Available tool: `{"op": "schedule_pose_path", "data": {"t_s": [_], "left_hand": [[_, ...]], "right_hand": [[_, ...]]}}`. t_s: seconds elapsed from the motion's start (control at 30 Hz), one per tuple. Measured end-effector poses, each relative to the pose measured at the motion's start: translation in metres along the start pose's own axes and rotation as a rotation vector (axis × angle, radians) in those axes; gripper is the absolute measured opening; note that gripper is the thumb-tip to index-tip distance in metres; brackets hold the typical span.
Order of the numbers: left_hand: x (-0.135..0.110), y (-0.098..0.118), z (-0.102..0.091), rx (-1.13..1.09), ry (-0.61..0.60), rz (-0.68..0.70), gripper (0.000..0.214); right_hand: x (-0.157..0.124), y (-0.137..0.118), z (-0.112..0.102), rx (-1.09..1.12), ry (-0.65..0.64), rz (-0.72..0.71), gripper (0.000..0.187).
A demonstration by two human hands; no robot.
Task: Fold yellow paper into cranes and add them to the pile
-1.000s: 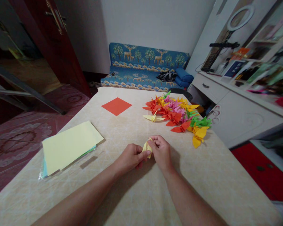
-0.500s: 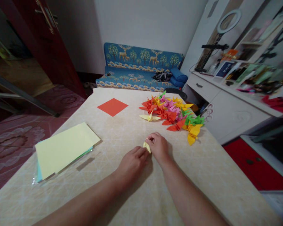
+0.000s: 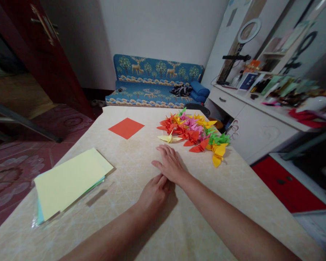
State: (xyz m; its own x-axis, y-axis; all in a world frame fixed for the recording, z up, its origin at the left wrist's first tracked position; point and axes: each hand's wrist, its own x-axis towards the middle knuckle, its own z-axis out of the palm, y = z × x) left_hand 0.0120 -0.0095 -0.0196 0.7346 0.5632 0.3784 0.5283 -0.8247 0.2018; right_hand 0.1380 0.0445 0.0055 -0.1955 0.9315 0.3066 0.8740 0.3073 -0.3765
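Observation:
My left hand rests on the table, its fingers closed together where the folded pale yellow paper was visible a moment ago. That paper is now hidden under my hands. Over the fingertips of the left lies my right hand, palm down, fingers stretched out and thumb apart. Just beyond it stands a pale yellow paper crane with spread wings. A heap of red, pink, orange and green paper cranes lies to the right of that crane.
A square red sheet lies flat at the far left of the table. Nearer, a stack of pale yellow and other coloured paper sits partly on a clear plastic wrapper. Behind are a blue patterned sofa and a white cabinet.
My right hand has opened from its pinch on the folded yellow paper and spread flat over my left fingers, covering the paper. The camera view has shifted slightly.

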Motion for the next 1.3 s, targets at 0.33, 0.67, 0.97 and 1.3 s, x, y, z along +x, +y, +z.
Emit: {"op": "schedule_pose_path", "data": {"t_s": [0.33,0.67,0.97,1.3], "left_hand": [[-0.011,0.001,0.02,0.04,-0.03,-0.066,0.046],[-0.009,0.01,0.008,0.136,-0.201,-0.119,0.031],[-0.006,0.013,0.004,0.18,-0.169,-0.106,0.029],[-0.007,0.014,0.009,0.224,-0.163,-0.13,0.038]], "right_hand": [[0.014,0.012,0.018,-0.283,-0.107,0.12,0.063],[0.046,0.013,0.016,-0.456,-0.068,0.015,0.023],[0.061,0.013,0.005,-0.438,-0.198,-0.166,0.02],[0.02,-0.004,0.015,-0.346,-0.056,-0.148,0.024]]}}
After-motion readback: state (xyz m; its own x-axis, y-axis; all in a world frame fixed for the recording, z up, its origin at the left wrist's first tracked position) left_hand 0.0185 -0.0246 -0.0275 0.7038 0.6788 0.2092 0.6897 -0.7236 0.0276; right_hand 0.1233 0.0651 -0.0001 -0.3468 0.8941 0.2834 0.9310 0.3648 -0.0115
